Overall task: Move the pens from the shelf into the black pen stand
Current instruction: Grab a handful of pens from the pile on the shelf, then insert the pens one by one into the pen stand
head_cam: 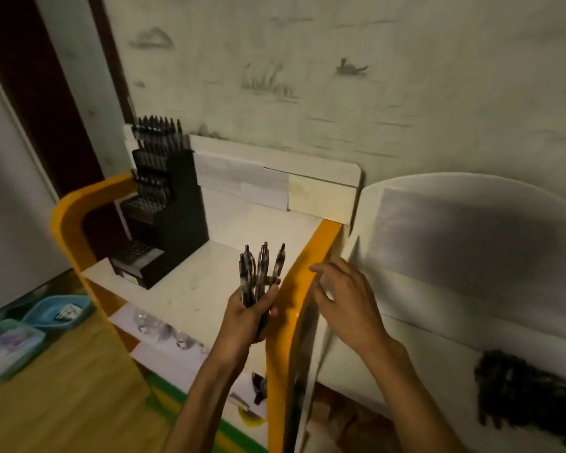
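Head view — left hand (247, 317) grips slim pens (258, 273) upright.

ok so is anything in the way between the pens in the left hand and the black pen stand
Nothing visible is. The left hand grips a bunch of pens above the white shelf top, and the stretch of shelf from there to the black pen stand at the back left shows bare. Its lower tiers look unfilled.
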{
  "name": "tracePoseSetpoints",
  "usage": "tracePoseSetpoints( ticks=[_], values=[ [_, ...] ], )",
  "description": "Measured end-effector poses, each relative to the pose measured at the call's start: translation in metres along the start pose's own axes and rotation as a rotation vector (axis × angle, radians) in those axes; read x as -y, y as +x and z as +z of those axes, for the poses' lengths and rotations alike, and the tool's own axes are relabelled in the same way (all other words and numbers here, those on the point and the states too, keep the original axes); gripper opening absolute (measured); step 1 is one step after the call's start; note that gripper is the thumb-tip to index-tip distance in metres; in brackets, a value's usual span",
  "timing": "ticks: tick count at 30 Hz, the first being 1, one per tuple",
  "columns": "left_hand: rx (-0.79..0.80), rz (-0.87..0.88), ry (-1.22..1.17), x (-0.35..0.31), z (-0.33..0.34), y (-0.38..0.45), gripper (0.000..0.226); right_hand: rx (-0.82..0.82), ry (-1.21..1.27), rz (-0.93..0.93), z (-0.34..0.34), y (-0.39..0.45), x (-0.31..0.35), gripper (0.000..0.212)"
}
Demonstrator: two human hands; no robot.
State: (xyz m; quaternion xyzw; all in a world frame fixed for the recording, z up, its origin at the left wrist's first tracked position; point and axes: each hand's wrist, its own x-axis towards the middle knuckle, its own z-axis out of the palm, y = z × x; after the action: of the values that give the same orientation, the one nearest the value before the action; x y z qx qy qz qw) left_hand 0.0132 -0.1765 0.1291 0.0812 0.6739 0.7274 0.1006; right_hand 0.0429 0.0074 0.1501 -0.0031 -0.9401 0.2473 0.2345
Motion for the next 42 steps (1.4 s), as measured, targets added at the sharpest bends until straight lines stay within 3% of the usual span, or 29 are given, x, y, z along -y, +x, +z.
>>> tracePoseSetpoints(
  ticks=[9,20,31,35,39,42],
  values=[
    [-0.076,-0.027,-0.009,-0.014,-0.137,0.007,0.020,0.035,0.011,-0.081,0.077,0.038,0.116,0.027],
    [-0.240,0.060,-0.043,-0.028,-0.250,0.058,0.029,0.105,0.026,-0.097,0.176,0.113,0.180,0.030],
    [-0.099,0.053,0.025,-0.038,-0.366,0.174,0.023,0.014,0.084,-0.065,0.273,0.222,0.231,0.027],
    [-0.080,0.060,0.014,-0.049,-0.390,0.216,0.025,-0.030,0.074,-0.026,0.294,0.256,0.240,0.027],
    [-0.042,0.104,0.025,-0.054,-0.407,0.244,0.013,-0.033,0.048,0.017,0.310,0.276,0.250,0.028],
    [-0.009,0.120,0.022,-0.061,-0.418,0.261,0.021,-0.037,0.031,0.019,0.320,0.288,0.257,0.028]
  ],
)
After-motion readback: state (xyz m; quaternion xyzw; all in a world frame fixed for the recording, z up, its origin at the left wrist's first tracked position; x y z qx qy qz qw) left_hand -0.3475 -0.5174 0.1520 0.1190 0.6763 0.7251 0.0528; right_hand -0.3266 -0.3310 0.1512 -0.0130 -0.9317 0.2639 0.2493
